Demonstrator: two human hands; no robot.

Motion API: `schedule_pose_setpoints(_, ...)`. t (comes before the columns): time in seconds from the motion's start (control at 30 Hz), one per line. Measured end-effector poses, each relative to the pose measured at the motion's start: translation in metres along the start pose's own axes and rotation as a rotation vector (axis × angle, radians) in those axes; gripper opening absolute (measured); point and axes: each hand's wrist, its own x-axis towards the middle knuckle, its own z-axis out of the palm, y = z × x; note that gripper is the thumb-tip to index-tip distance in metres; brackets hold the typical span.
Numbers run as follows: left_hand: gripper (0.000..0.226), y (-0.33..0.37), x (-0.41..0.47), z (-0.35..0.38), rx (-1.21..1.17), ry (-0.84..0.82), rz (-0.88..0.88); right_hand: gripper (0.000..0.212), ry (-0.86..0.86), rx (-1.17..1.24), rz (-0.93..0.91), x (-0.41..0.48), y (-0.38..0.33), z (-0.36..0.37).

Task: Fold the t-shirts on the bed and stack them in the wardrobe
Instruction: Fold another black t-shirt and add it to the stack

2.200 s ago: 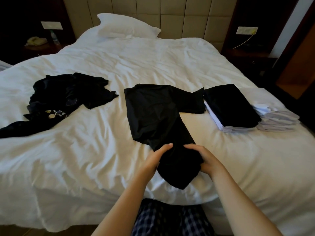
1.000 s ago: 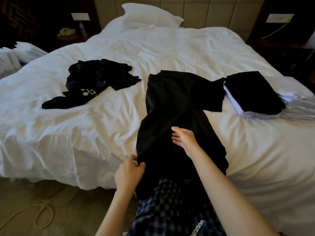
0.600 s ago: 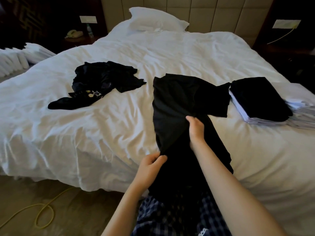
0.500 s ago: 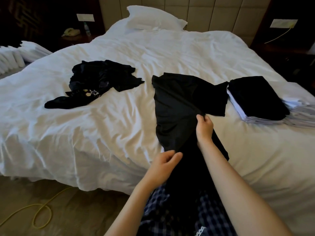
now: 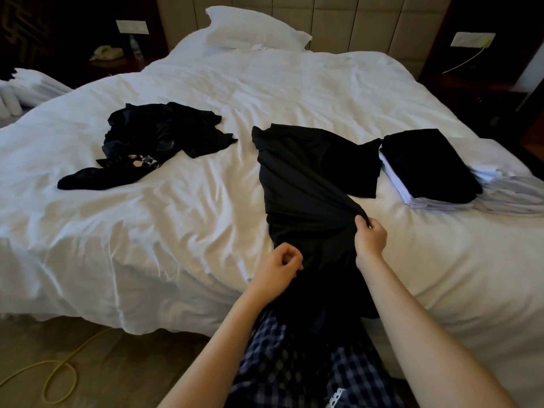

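A person stands at the foot of a white bed with a black t-shirt laid lengthwise near its right side, the lower end trailing over the mattress edge onto checked trousers. The right grip pinches a raised fold on the shirt's right edge between thumb and fingers. The left grip is curled at the shirt's left edge; whether it has cloth in it cannot be told. One sleeve spreads rightward, ending just beside a folded stack of shirts, black on top with white ones under it. Crumpled dark clothes lie well apart on the left of the bed. A pillow sits at the headboard, and a yellow cable loops on the floor.
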Motion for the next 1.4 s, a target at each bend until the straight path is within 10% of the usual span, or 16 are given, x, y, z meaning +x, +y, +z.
schedule_pose_setpoints(0.27, 0.019, 0.003, 0.019, 0.003, 0.094, 0.025, -0.008, 0.041, -0.161, -0.286, 0.108, 0.012, 0.008, -0.016)
schedule_pose_setpoints(0.97, 0.010, 0.076, 0.202, -0.015, 0.206, -0.025, 0.071, 0.020, -0.133, -0.526, -0.244, 0.141, -0.072, 0.036)
schedule_pose_setpoints(1.4, 0.033, 0.053, 0.388, -0.057, 0.729, 0.167, 0.172, 0.066, -0.497, -0.897, -0.390, 0.266, -0.105, 0.154)
